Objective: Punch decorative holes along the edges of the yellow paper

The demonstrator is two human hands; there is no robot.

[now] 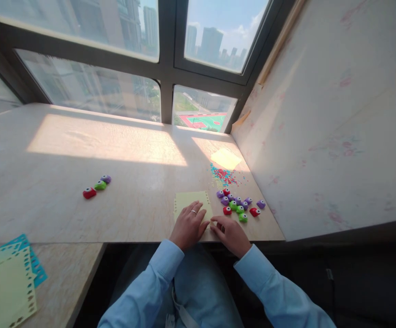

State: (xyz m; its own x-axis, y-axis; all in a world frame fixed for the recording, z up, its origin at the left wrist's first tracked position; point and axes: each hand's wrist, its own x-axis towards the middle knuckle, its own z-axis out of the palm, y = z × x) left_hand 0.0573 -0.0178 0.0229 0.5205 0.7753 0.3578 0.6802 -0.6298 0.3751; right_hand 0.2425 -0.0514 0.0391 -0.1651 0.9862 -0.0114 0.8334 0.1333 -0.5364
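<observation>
A pale yellow sheet of paper (184,200), with small holes punched along its side edges, lies at the front of the counter. My left hand (189,226) rests flat on it, fingers stretched out and a ring on one of them. At the sheet's lower right corner, my right hand (232,234) is closed, thumb and fingertips pinching the paper's edge. The palm hides whether anything else is in it. Just beyond the right hand sits a cluster of small red, green and purple craft pieces (240,209), each with an eye on it.
Red, blue and yellow paper bits (223,175) are scattered behind the cluster, beside another yellow sheet (225,158) in sunlight. Three more eyed pieces (100,185) stand to the left. Punched yellow sheets (4,291) and a blue one (38,269) lie at lower left. A patterned wall (321,136) bounds the right.
</observation>
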